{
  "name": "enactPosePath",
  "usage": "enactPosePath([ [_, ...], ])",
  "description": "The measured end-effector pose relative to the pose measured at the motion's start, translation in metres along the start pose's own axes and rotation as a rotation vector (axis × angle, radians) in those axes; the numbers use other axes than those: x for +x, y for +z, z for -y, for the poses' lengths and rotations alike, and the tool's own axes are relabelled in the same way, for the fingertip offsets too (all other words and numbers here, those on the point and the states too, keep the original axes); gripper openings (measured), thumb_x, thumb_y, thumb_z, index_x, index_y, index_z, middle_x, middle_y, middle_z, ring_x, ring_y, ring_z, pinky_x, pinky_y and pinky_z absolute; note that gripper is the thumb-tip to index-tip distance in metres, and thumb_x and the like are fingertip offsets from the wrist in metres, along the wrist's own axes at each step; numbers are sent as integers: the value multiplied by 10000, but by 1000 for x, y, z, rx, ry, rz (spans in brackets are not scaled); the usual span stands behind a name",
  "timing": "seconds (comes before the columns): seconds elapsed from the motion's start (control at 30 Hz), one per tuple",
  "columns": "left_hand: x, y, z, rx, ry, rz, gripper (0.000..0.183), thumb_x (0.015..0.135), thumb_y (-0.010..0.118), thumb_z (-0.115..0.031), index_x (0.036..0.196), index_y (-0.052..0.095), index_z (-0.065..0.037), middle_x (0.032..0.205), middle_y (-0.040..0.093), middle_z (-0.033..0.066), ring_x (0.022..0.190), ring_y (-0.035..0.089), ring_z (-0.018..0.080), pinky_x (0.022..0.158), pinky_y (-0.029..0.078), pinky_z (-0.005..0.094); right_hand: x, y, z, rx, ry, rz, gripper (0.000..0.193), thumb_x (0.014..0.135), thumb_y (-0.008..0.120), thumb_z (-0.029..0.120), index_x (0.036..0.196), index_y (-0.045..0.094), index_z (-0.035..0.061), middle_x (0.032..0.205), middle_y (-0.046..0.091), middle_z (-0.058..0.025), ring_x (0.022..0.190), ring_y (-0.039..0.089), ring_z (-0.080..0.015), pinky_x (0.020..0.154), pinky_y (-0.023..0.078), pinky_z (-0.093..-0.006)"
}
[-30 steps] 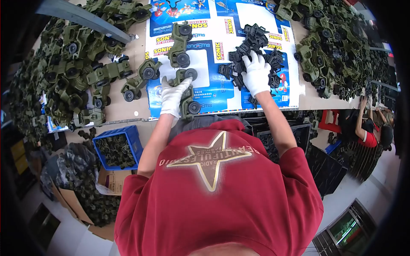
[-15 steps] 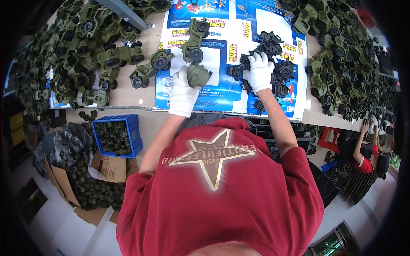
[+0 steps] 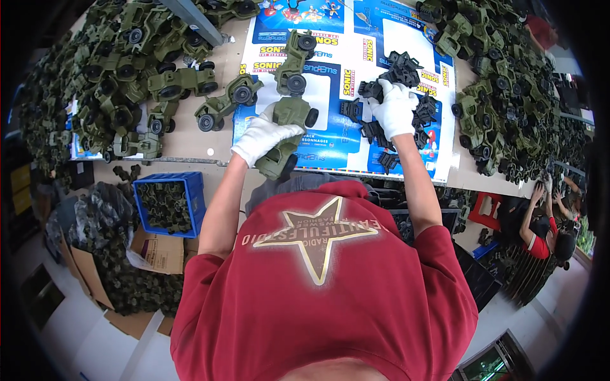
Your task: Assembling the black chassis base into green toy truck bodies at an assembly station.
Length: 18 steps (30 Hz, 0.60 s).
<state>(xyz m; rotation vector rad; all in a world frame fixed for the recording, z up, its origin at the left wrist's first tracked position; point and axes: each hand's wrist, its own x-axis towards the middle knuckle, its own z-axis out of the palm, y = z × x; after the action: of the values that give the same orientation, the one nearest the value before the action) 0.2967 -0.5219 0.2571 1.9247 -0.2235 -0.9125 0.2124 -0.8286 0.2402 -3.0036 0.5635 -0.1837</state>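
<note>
In white gloves, both my hands are over a printed sheet point(image 3: 335, 120) on the table. My left hand point(image 3: 262, 134) is closed around an olive-green toy truck point(image 3: 291, 113), whose black wheels show on its right side. Just beyond it stands a second green toy truck point(image 3: 292, 63), and a third toy truck point(image 3: 227, 103) sits to the left. My right hand point(image 3: 396, 108) reaches into a small heap of black plastic parts point(image 3: 403, 68); its fingers are bent onto a part that the glove partly hides.
Piles of green toy trucks point(image 3: 121, 70) cover the table's left, and more toy trucks point(image 3: 492, 95) lie at its right. A metal bar point(image 3: 194, 20) slants over the far left. Below stand a blue crate point(image 3: 202, 202) and a cardboard box point(image 3: 162, 251). Another person point(image 3: 543, 235) works at far right.
The truck in my left hand has turned and come nearer to me, so more of its length shows. My right hand has shifted slightly, its fingers drawing closer together at the black parts.
</note>
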Motion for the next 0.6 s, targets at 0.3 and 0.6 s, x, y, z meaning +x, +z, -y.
enactPosePath([
  [0.3,-38,3,-61,-437,51,282,749,770,813,-216,1385,456,20,1145,670,80,993,640,129,873,521,270,-3,-68,37,1516,73,640,586,892,705,229,1396,501,13,1025,617,-10,838,531,-51,726,454,-210],
  [0.6,-40,11,-58,-359,30,285,707,757,823,-283,1335,531,0,1149,673,82,998,635,126,874,510,268,-23,-21,32,1837,99,908,676,902,684,349,1416,451,-23,1341,557,-53,1194,528,-124,1030,405,-283],
])
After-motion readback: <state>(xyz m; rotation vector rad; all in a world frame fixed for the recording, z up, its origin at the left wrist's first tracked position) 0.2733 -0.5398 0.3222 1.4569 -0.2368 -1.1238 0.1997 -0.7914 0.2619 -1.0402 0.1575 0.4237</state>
